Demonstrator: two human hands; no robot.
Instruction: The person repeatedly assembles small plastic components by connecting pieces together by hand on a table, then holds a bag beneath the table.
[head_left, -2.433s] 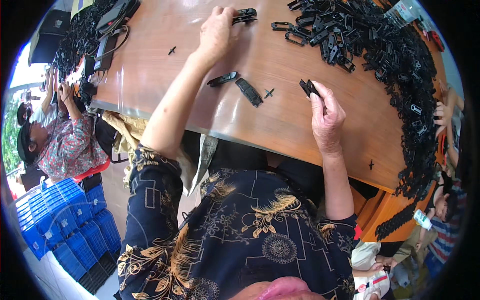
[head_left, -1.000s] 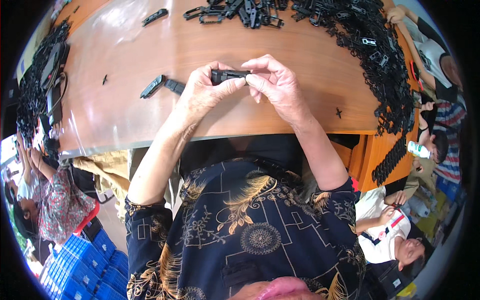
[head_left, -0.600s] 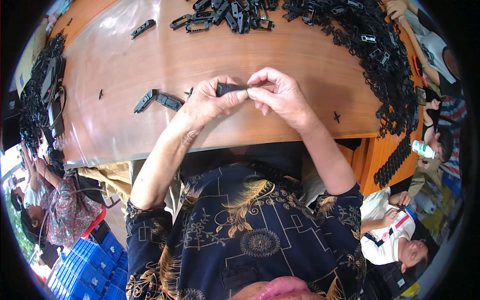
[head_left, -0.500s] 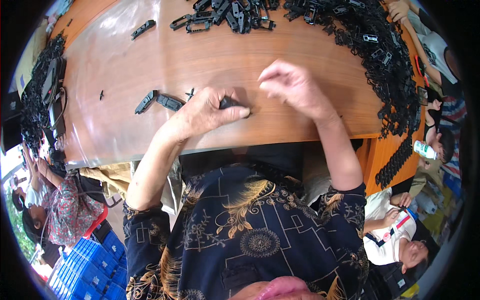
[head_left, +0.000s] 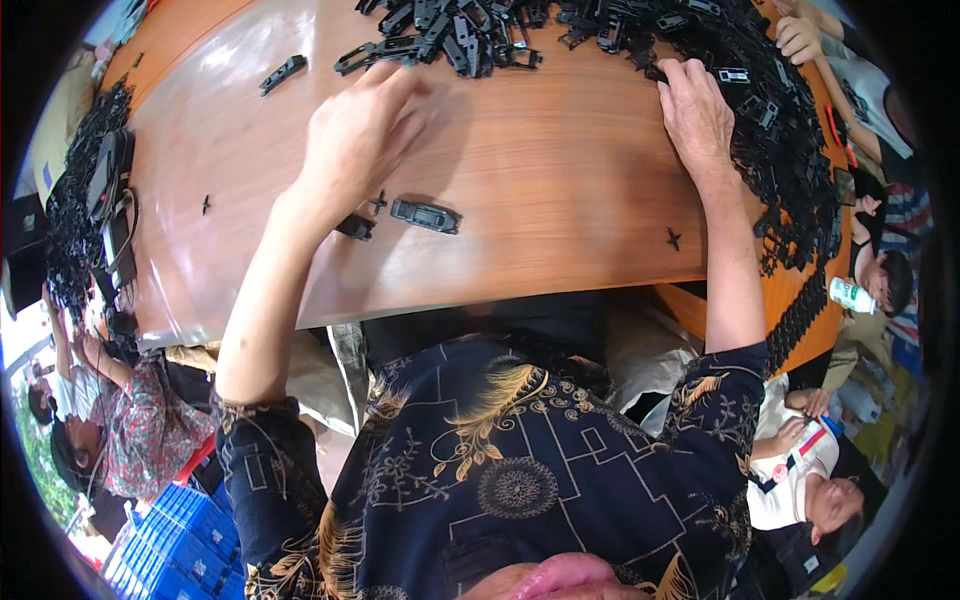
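My left hand (head_left: pixel 365 125) reaches over the table, its slightly blurred fingers apart just short of a heap of black plastic housings (head_left: pixel 465 35). Below that wrist lies an oblong black housing (head_left: pixel 426 215), with another black housing (head_left: pixel 355 227) partly hidden by my forearm. A tiny cross-shaped black part (head_left: pixel 379 202) sits between them. At the inner edge of a pile of thin black plastic parts (head_left: pixel 745 110), my right hand (head_left: pixel 692 115) has its fingertips drawn together among the pieces. What they pinch is too small and dark to make out.
A single black housing (head_left: pixel 283 75) lies far left on the wooden table (head_left: pixel 560 180). Small cross-shaped parts (head_left: pixel 673 239) are near the front edge and at left. A dark case (head_left: pixel 112 165) borders the left pile. Co-workers sit on both sides; blue crates (head_left: pixel 180 535) stand lower left.
My left hand has let go of a black housing, which now lies on the table, and has moved away toward the far heap. My right hand has shifted right and farther to the pile.
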